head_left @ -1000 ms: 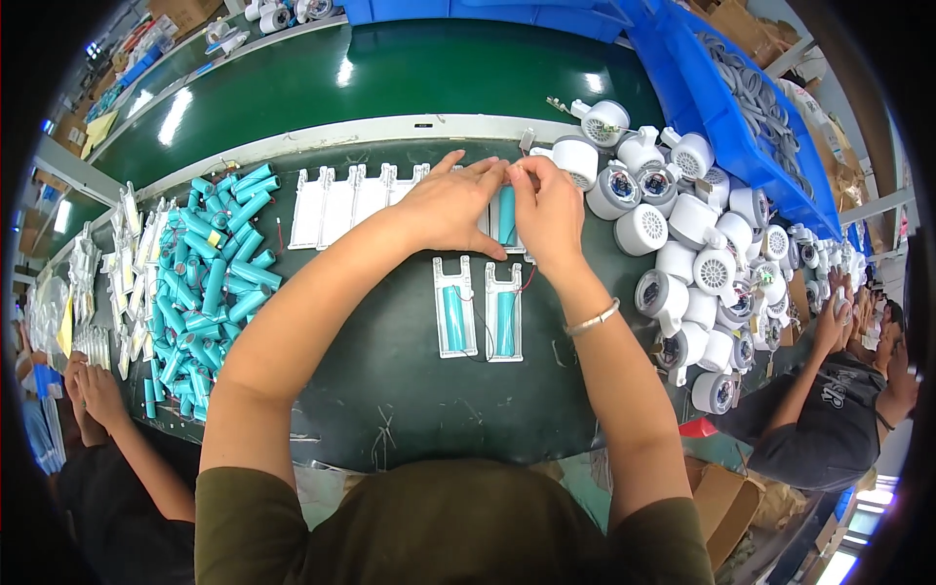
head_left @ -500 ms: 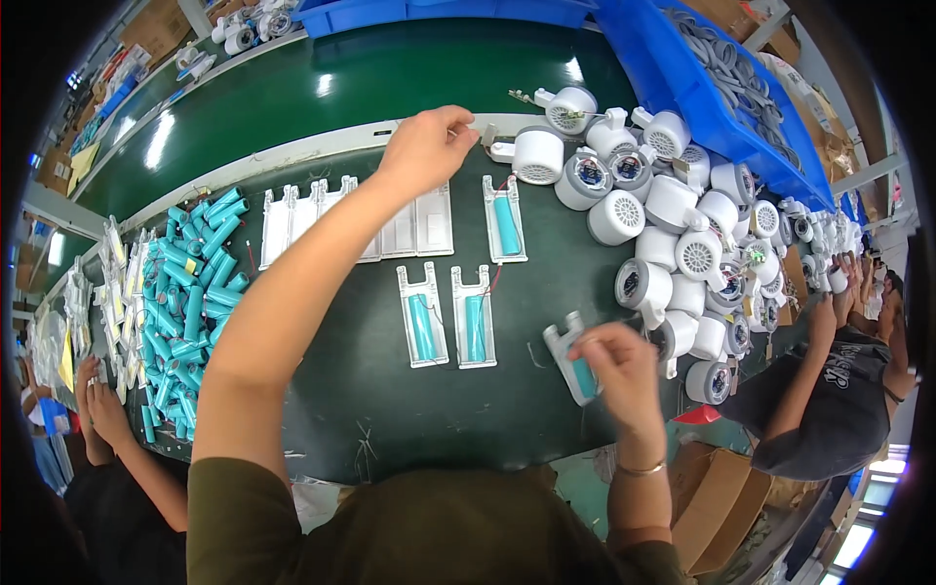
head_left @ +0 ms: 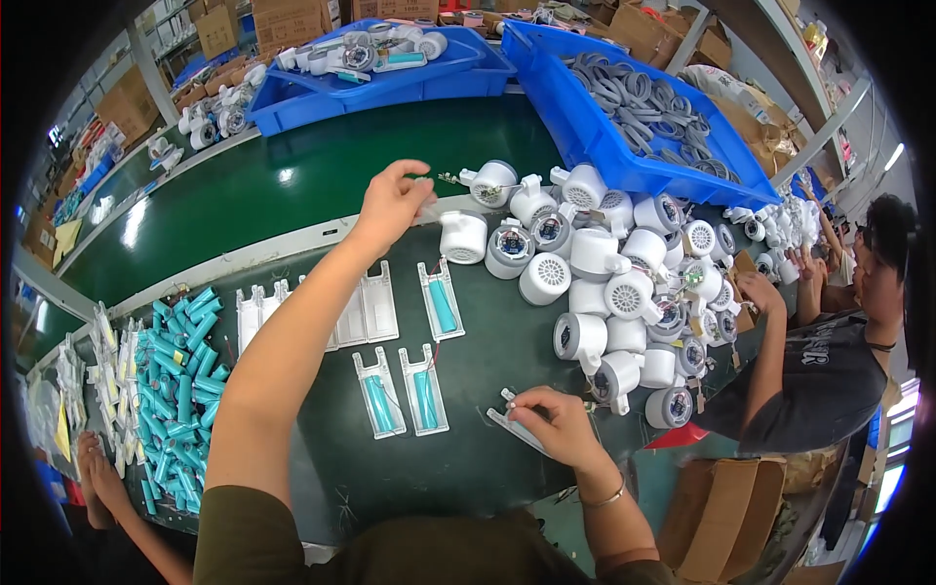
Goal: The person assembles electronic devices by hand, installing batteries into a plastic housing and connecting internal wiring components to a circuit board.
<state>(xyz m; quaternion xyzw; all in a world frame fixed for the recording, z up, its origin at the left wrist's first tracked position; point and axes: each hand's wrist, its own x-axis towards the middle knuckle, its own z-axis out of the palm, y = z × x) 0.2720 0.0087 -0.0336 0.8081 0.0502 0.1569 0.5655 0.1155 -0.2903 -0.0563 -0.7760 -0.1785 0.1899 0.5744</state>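
One white holder point(head_left: 518, 430) slants beneath the right hand point(head_left: 556, 427), to its left, long axis running far-left to near-right over the bench point(head_left: 478, 483); on my remote feed, thumb and finger pinch its far end. Left hand point(head_left: 390, 209), farther off, hangs curled near a white housing point(head_left: 463, 239); whether gripping, I cannot tell.

Your hands, together a second ago to the left of the pile of white fan units point(head_left: 627, 294), are now well apart. Your left hand point(head_left: 395, 203) comes closer to the pile's far left corner. Your right hand point(head_left: 556, 427), left of the pile's near end, now pinches a white casing point(head_left: 514, 429) nearly edge-on, hiding the teal cell that showed half a second ago. Your view tips up, revealing more of the blue trays point(head_left: 624, 172) beyond the pile.
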